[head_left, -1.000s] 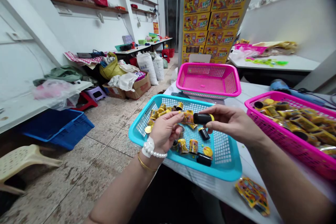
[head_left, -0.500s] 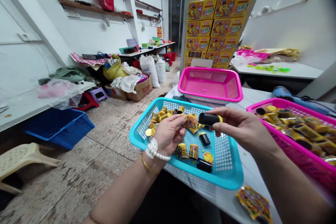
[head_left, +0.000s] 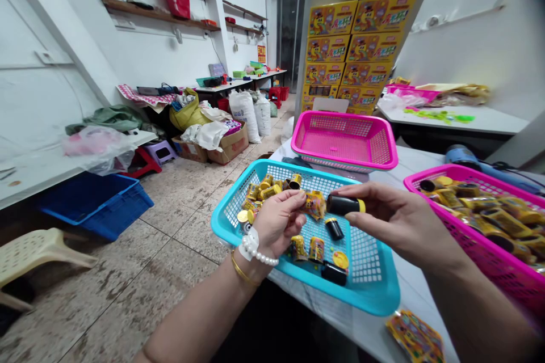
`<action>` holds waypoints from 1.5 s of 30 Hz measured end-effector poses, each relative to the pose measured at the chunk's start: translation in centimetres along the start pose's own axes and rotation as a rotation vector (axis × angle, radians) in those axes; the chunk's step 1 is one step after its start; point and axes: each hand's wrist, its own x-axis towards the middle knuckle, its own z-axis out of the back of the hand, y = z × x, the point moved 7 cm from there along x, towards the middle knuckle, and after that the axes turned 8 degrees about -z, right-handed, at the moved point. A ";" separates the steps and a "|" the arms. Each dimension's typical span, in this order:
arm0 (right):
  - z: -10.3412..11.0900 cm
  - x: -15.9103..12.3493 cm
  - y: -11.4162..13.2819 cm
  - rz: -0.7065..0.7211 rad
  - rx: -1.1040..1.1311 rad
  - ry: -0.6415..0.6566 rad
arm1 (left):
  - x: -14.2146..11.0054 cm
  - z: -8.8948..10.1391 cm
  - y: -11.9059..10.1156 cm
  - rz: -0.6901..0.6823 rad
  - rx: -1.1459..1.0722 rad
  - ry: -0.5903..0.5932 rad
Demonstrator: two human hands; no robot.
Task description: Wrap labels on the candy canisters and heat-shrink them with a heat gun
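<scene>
Between the thumb and fingers of my left hand (head_left: pixel 283 220) is a yellow printed wrapper (head_left: pixel 315 205), pinched by its edge. My right hand (head_left: pixel 394 218) grips a black cylinder with a yellow cap (head_left: pixel 343 204), held level so its black end points at the wrapper. The two lie close together; whether they touch I cannot tell. Both hands are over a turquoise basket (head_left: pixel 374 295). Inside it lie several small yellow-labelled cups (head_left: pixel 316 249), a black cylinder (head_left: pixel 335 229), another black cylinder (head_left: pixel 334 273) and a yellow disc (head_left: pixel 340 260). My left hand hides part of the basket.
A pink basket (head_left: pixel 430 173) full of wrapped cups stands at the right. Behind the turquoise one is another pink basket (head_left: pixel 340 142). Flat printed wrappers (head_left: pixel 415 336) lie on the white table near its front edge. Yellow boxes (head_left: pixel 369 42) are stacked beyond.
The view has shifted slightly. Both hands keep their grips, and the black cylinder and the wrapper stay close together, with little visible movement between them.
</scene>
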 end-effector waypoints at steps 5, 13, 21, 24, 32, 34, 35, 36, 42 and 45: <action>-1.1 0.5 -0.6 -0.061 0.156 0.091 | -0.1 -0.3 0.2 0.048 -0.052 0.031; -1.5 0.4 -1.6 -0.165 0.018 0.068 | -0.1 -0.5 0.5 0.002 0.037 0.153; -1.1 -0.2 -0.8 -0.054 -0.284 -0.130 | 0.1 0.3 0.2 -0.044 0.142 0.093; -1.4 -0.3 -0.6 -0.028 -0.259 -0.115 | 0.1 0.4 0.3 -0.043 0.141 0.090; -1.2 0.2 -1.1 -0.058 -0.237 -0.118 | 0.1 0.6 0.2 -0.045 0.149 0.086; -1.3 0.1 -1.1 -0.056 -0.253 -0.125 | 0.1 0.6 0.2 -0.043 0.132 0.090; -1.3 0.1 -1.1 -0.048 -0.248 -0.133 | 0.2 0.6 0.3 -0.040 0.120 0.096; -1.4 0.0 -1.1 -0.036 -0.231 -0.138 | 0.2 0.5 0.3 -0.035 0.111 0.104; -2.0 0.2 -1.0 -0.011 -0.116 -0.059 | -0.2 0.4 0.5 -0.037 0.194 0.135; -2.3 0.0 -0.3 0.049 -0.227 -0.045 | -0.3 0.6 0.4 -0.042 0.166 0.119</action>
